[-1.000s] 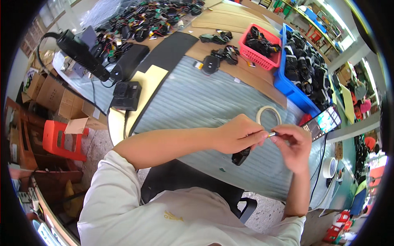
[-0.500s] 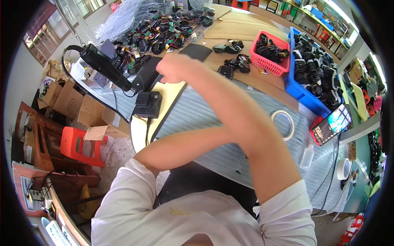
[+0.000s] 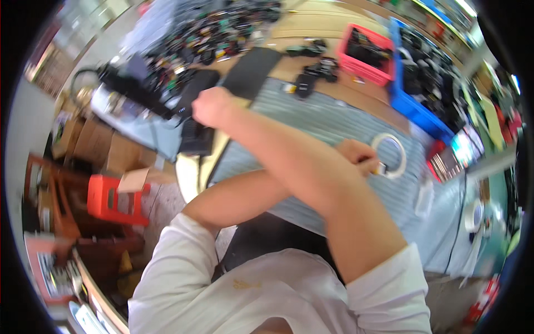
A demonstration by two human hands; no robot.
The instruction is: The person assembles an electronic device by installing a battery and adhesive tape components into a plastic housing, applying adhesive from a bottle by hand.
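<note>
My forearms are crossed, the right one over the left. Reaching far left, my right hand (image 3: pixel 213 107) is closed beside a black cylindrical corded tool (image 3: pixel 136 93) and just above a black box-shaped device (image 3: pixel 196 138). Its fingers are blurred, and anything inside them is hidden. My left hand (image 3: pixel 357 155) shows beyond the right forearm, its fingers curled together. At its fingertips is a small pale and yellow piece (image 3: pixel 381 168), too blurred to name, next to a white tape roll (image 3: pixel 401 161). A dark flat pad (image 3: pixel 251 72) lies beyond my right hand.
Loose electronic parts (image 3: pixel 222 30) are heaped at the back left. A red basket (image 3: pixel 347 58) and a blue crate (image 3: pixel 414 114) of black parts stand at the back right. A phone (image 3: pixel 459 153) leans at the right, near a clear bottle (image 3: pixel 424 197). A red stool (image 3: pixel 114 200) stands left.
My right hand has come nearer, from by the dark pad to above the box-shaped device. My left hand has emerged from behind the right forearm. The view has shifted and blurred.
</note>
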